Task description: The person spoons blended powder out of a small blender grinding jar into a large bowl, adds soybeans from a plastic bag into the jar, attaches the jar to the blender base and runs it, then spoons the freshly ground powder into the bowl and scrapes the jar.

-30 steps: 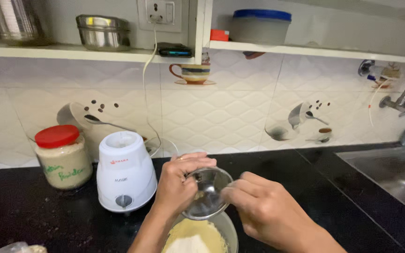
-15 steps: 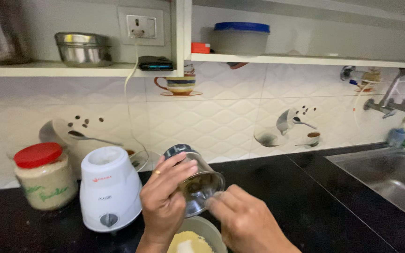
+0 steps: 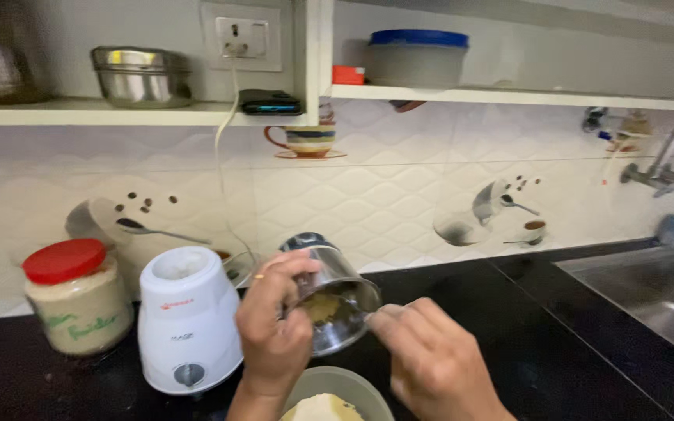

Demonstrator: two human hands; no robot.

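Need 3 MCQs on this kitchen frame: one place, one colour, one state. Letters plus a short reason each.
1. Where does the white mixer base stand?
A. On the black counter, between the red-lidded jar and the hands
B. In the sink
C. On the shelf

2. What colour is the lid of the jar of pale powder?
A. Blue
B. Red
C. Green

3. How is the steel grinder jar held?
A. Upright on the mixer base
B. Lying on the counter
C. Tilted, mouth down, above the bowl

Answers:
1. A: it stands on the counter, jar to its left, hands to its right.
2. B: a red lid tops the jar.
3. C: the left hand grips its side, the right hand is at its rim, and the bowl of yellowish powder lies below.
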